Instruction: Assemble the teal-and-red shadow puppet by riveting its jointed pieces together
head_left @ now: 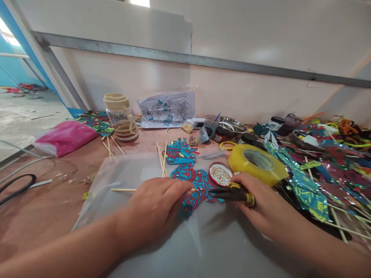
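Observation:
My left hand (159,199) is closed over a thin wooden stick (123,190), whose tip shows past my thumb. Under and beside those fingers lies a blue and red patterned cut-out figure (199,179), with small shiny beads on it. My right hand (255,197) grips a pair of pliers (224,194) with yellow and black handles. The jaws point left, over the figure's right part; whether they touch it I cannot tell. Just beyond the pliers sits a round red-rimmed lid (210,177) holding small gold beads (220,174).
A yellow tape roll (278,170) lies right of the lid. More patterned pieces (181,152) and loose sticks (160,158) are behind. A clear jar (120,119) and pink bag (66,138) stand left. Shiny figures on sticks (307,193) crowd the right. Scissors (19,183) lie far left.

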The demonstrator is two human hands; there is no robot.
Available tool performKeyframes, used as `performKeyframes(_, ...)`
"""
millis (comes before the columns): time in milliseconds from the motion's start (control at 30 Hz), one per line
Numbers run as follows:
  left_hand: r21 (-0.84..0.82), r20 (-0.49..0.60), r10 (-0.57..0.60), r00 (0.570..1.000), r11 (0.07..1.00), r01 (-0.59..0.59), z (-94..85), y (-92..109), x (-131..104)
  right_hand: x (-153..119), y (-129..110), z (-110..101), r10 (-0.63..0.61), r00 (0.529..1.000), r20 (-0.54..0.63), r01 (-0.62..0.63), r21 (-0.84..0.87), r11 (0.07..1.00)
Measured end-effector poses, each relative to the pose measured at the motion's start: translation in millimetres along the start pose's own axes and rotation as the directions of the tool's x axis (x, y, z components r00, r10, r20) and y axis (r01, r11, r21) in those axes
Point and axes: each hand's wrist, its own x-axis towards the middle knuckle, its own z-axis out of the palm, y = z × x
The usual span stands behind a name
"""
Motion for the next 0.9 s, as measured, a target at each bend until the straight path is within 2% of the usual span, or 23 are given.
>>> performKeyframes(133,0.014,-0.019,0.027,0.999,1.000,-0.027,-2.0,0.3,2.9,1.1,-3.2,-0.5,0.021,1.000,0.007,-0.021,0.007,1.000)
performKeyframes(433,0.030,-0.029,0.025,0.999,0.999,-0.025,-4.4,3.9,3.8,0.7,-4.9,5.3,-0.051,0.999,-0.008,0.050,-0.049,0.998)
performKeyframes(900,0.039,0.051,0.047,0.998,0.998,-0.049,-2.1,1.3,-3.0,3.0,-0.6,9.9,-0.087,0.995,-0.049,0.082,-0.112,0.990)
